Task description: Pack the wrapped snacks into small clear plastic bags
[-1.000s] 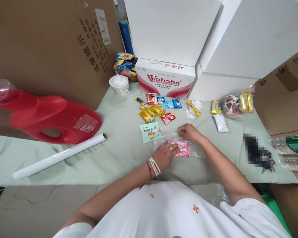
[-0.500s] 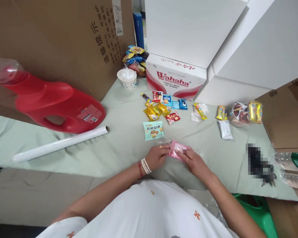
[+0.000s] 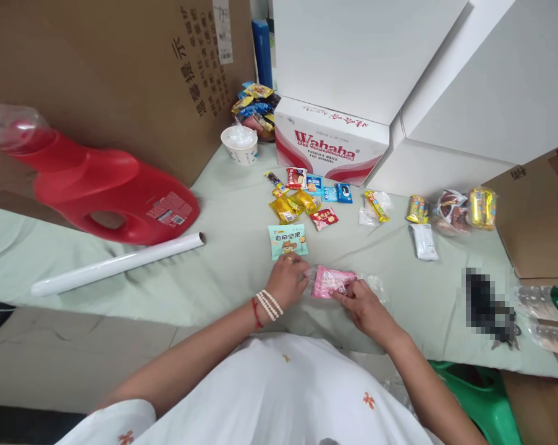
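Observation:
A pink packet (image 3: 325, 282) lies on the green cloth with clear plastic wrap (image 3: 374, 287) around it. My right hand (image 3: 364, 308) grips its right side, thumb and fingers closed on it. Just left of the packet is my left hand (image 3: 287, 283), fingers loosely bent and apart, with nothing visible in it. Its fingertips reach the lower edge of a mint-green snack packet (image 3: 285, 238), and whether they touch it is hard to see. Beyond that lie gold packets (image 3: 288, 209), a red packet (image 3: 324, 218) and blue packets (image 3: 337, 193).
At left are a red detergent jug (image 3: 121, 198) and a white roll (image 3: 121, 264). A paper cup (image 3: 240, 148) and a Wahaha carton (image 3: 329, 139) stand at the back. More snacks, including a white packet (image 3: 424, 241), sit at right, near a pixelated dark object (image 3: 487, 306).
My left hand has let go of the pink packet and moved left and away from me, towards the mint-green packet. My right hand stays on the pink packet, which now lies flatter.

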Tool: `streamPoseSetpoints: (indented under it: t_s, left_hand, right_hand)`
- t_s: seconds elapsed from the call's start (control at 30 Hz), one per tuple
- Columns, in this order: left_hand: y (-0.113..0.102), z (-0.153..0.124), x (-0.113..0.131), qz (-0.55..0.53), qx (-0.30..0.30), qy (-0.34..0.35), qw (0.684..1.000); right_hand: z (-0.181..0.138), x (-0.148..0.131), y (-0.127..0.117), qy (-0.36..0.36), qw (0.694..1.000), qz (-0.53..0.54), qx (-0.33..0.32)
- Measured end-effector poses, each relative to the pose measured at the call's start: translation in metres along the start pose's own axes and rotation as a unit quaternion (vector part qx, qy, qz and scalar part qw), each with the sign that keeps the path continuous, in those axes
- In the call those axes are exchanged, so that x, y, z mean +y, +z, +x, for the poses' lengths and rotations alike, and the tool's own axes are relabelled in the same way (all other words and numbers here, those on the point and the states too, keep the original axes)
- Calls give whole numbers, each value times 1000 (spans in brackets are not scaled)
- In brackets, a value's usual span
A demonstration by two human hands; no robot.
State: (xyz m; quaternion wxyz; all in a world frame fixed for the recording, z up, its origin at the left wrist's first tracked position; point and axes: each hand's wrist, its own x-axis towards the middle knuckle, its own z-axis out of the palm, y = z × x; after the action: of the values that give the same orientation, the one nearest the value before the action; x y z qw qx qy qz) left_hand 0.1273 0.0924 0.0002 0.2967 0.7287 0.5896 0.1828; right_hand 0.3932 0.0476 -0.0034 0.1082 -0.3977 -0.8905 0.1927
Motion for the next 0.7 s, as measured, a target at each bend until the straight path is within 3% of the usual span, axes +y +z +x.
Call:
streamPoseSetpoints:
  t_s: [0.17,0.23,0.3,0.37,0.43,0.5,0.57,0.63,0.7]
  left_hand:
    - [8,3,27,-189,-70,-44,978]
    - [20,9,41,-201,-91,-16,975]
    - [32,12,50,-143,-84,39,985]
    - [42,12,54,-53,-80,77,992]
    - [47,9,56,24,-92,81,992]
    - [47,7,56,67,-89,77,991]
    - [44,6,56,89,-45,69,993]
    - [40,9,53,103,-3,43,994]
    - [36,15,49,109,-4,15,994]
  right_hand:
    - [2,-5,3,-3,1000,24,19]
    - [2,-7,3,3,999,37,26]
    - [-1,-8,1,6,997,75,37]
    - [-5,-6,0,39,988,119,94]
    - [-11,-1,3,134,965,102,200]
    - [-16,9,11,245,927,17,284]
    - [-22,18,21,298,907,-59,292]
    - [-29,25,28,302,912,-77,268]
    - [-34,26,25,298,919,-53,252]
